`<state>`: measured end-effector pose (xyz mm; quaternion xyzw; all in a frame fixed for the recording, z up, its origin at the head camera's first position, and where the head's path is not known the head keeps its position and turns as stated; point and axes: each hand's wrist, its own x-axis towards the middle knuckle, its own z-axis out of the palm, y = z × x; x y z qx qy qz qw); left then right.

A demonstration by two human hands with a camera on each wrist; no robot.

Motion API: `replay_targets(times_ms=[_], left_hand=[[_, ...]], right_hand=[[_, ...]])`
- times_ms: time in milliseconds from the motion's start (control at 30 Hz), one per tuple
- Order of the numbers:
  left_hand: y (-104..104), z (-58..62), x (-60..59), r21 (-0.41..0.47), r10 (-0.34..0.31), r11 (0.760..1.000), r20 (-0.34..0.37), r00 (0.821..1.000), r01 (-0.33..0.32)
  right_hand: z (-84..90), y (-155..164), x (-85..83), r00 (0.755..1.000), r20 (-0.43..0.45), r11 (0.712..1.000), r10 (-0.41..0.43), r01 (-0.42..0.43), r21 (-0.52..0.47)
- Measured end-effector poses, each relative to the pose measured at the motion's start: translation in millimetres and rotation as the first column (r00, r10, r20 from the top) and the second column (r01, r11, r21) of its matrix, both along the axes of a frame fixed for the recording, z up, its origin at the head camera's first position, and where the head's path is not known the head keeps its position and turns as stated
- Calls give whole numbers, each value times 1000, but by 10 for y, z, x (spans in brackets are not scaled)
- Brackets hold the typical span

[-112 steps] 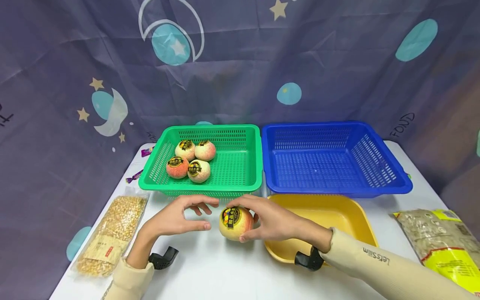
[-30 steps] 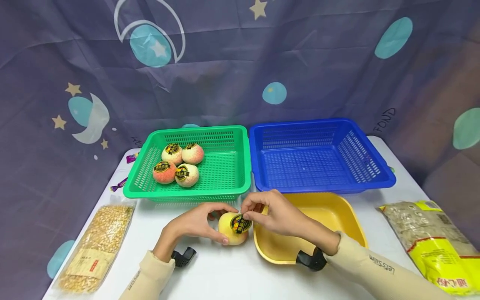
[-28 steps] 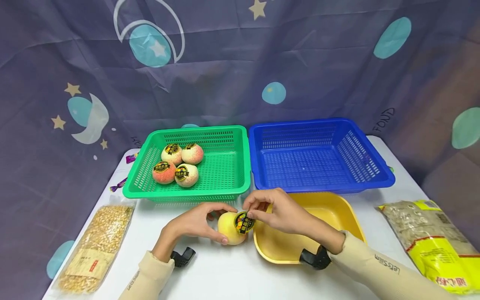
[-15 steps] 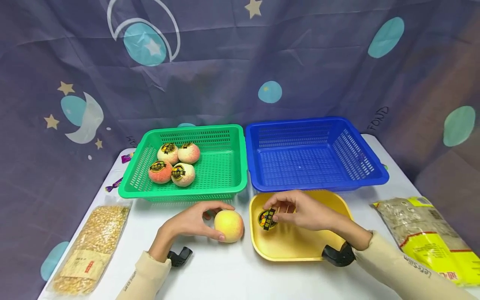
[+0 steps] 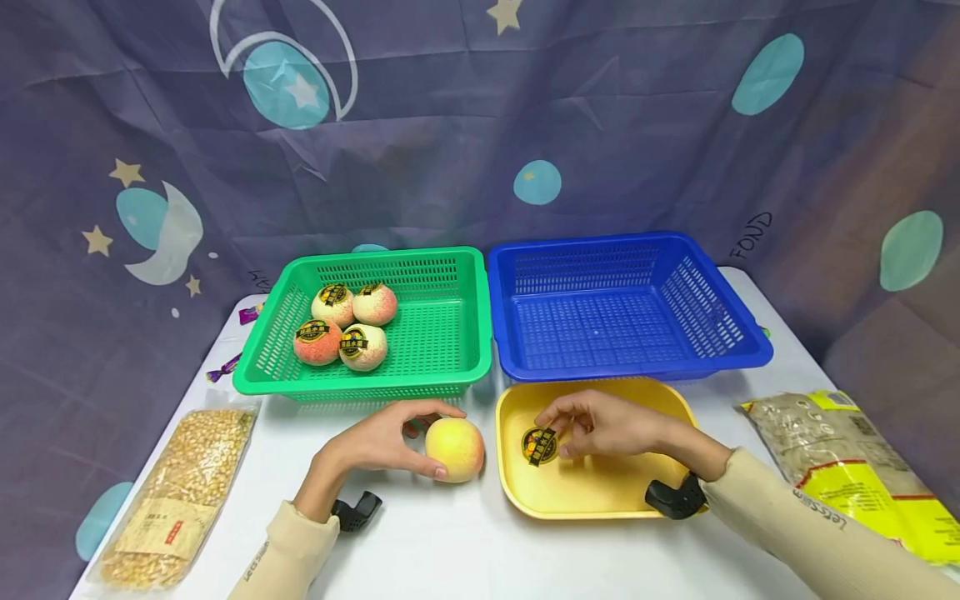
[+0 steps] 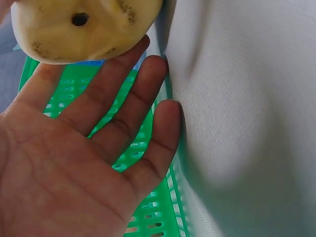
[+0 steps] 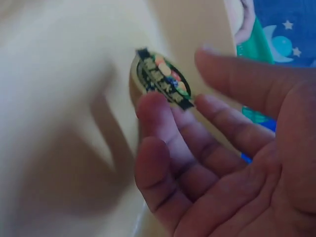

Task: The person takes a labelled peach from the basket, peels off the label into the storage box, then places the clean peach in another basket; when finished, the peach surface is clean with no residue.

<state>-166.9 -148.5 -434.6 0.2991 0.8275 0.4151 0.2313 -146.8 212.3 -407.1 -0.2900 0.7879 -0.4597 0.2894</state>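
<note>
My left hand (image 5: 378, 437) holds a yellow-and-pink peach (image 5: 455, 450) between thumb and fingers, low over the white table. No label shows on it. In the left wrist view, the peach's pale underside (image 6: 94, 37) has a small dark hole. Over the yellow tray (image 5: 592, 507), my right hand (image 5: 603, 423) has its thumb spread away from its fingers. A black fruit sticker (image 5: 539, 446) is at its fingertips. The right wrist view shows the sticker (image 7: 165, 79) touching the fingers, with the thumb apart; whether it also touches the tray, I cannot tell.
Several labelled peaches (image 5: 363, 347) lie at the left of a green basket (image 5: 442, 383). Beside it stands a blue basket (image 5: 622, 367). A corn kernel bag (image 5: 180, 492) lies left, a yellow-and-clear packet (image 5: 855, 475) right. Wrapped candies (image 5: 223, 367) lie beyond the green basket's left side.
The sticker has come off the peach and moved right, over the yellow tray, with my right hand. Its thumb and fingers have since parted. My left hand has taken hold of the peach.
</note>
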Motion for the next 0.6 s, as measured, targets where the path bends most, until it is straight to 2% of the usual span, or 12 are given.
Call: replay_targets(times_ms=[233,400,600], left_hand=[[-1,-2,-7,6,-2,1000,12,1000,2],[-3,-7,-9,7,1,1000,18,1000,-1],[-8,-8,-11,5,3,1000,18,1000,-3]], right_hand=[[60,-2,28,994,-102,991,32,-18,130],[59,5,17,985,-171,980,36,-1,201],[57,1,4,975,-218,977,48,0,214]])
